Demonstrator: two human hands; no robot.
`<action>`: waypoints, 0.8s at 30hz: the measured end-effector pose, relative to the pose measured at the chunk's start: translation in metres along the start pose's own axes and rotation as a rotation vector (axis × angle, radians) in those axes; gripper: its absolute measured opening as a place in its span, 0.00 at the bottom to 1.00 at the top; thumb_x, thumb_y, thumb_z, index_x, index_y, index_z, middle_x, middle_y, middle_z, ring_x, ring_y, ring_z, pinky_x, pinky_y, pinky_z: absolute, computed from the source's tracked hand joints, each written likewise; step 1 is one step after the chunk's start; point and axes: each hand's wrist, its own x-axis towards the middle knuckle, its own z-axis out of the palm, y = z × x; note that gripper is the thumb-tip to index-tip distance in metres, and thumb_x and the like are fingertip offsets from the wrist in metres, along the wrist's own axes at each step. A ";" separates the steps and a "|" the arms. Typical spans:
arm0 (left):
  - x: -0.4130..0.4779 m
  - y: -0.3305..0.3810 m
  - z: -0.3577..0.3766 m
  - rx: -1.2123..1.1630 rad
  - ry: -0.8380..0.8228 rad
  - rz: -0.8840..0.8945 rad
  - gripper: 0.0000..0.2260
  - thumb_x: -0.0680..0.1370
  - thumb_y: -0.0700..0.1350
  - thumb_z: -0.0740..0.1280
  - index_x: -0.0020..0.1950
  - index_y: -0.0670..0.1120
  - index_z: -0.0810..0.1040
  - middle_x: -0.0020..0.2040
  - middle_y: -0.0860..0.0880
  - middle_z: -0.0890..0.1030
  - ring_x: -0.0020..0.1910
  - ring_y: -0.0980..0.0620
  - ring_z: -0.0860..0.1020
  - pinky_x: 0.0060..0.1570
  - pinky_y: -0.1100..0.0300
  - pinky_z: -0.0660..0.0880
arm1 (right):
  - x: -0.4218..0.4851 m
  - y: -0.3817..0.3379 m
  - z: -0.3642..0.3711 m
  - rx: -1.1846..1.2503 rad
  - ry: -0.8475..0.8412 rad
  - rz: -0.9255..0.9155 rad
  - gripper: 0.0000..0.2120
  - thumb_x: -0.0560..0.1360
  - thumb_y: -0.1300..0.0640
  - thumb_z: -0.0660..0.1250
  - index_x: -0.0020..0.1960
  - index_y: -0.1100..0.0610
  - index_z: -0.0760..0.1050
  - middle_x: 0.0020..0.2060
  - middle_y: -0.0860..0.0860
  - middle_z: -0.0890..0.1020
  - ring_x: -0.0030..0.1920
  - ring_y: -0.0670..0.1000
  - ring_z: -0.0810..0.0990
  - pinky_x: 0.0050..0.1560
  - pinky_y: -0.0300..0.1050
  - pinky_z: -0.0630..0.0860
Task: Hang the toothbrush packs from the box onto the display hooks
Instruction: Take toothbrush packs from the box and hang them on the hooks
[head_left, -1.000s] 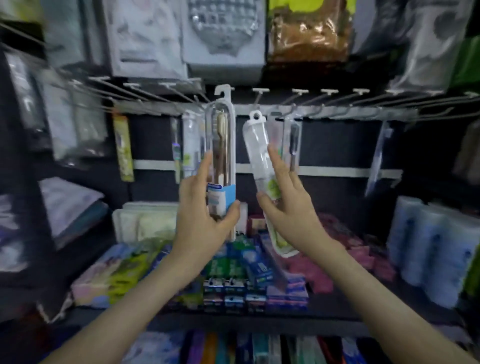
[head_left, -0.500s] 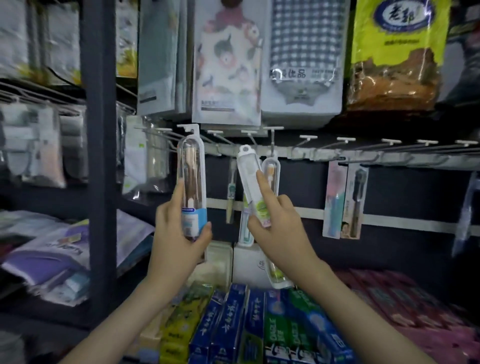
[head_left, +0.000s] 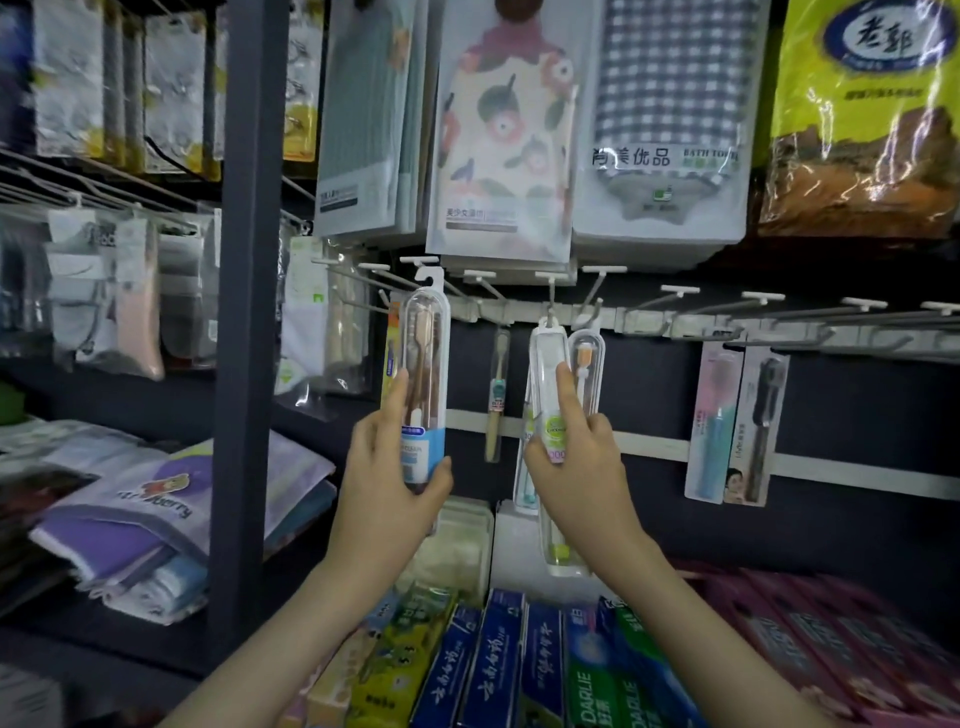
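My left hand (head_left: 387, 478) grips a clear toothbrush pack with a blue label (head_left: 425, 364), held upright with its white hanger tab just under a display hook (head_left: 415, 262). My right hand (head_left: 574, 467) holds a second clear toothbrush pack with a green sticker (head_left: 548, 374), index finger along its front. The top of this pack sits at a hook (head_left: 551, 291) on the rail (head_left: 649, 322). Another clear pack (head_left: 589, 364) hangs right beside it. The box is out of sight.
More toothbrush packs (head_left: 737, 426) hang to the right, a slim one (head_left: 497, 395) between my hands. Several bare hooks run rightward along the rail. Towel packs (head_left: 504, 130) hang just above. Toothpaste boxes (head_left: 519, 665) fill the shelf below. A dark upright post (head_left: 244, 312) stands left.
The view has tilted up and moved closer to the hooks. Both hands have lifted their packs toward the rail; the right pack has straightened and its top now meets a hook.
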 end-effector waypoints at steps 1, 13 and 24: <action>0.000 -0.001 0.003 0.000 -0.011 0.003 0.42 0.74 0.41 0.71 0.72 0.70 0.46 0.59 0.53 0.66 0.51 0.67 0.69 0.48 0.78 0.66 | 0.002 0.002 0.004 -0.015 0.006 -0.007 0.36 0.79 0.55 0.61 0.75 0.38 0.40 0.47 0.50 0.66 0.38 0.50 0.70 0.37 0.36 0.69; -0.004 -0.010 0.032 -0.029 -0.106 0.065 0.42 0.74 0.43 0.71 0.73 0.70 0.46 0.57 0.53 0.69 0.54 0.60 0.71 0.49 0.77 0.66 | 0.031 0.022 0.029 -0.165 -0.055 0.065 0.30 0.81 0.49 0.55 0.77 0.43 0.42 0.59 0.53 0.70 0.52 0.52 0.74 0.49 0.49 0.74; -0.003 0.022 0.068 -0.079 -0.577 0.152 0.43 0.75 0.52 0.69 0.69 0.71 0.36 0.69 0.62 0.55 0.69 0.63 0.57 0.67 0.63 0.64 | 0.010 0.025 -0.010 0.613 -0.001 0.005 0.32 0.78 0.61 0.64 0.76 0.43 0.56 0.61 0.48 0.78 0.58 0.47 0.80 0.60 0.52 0.76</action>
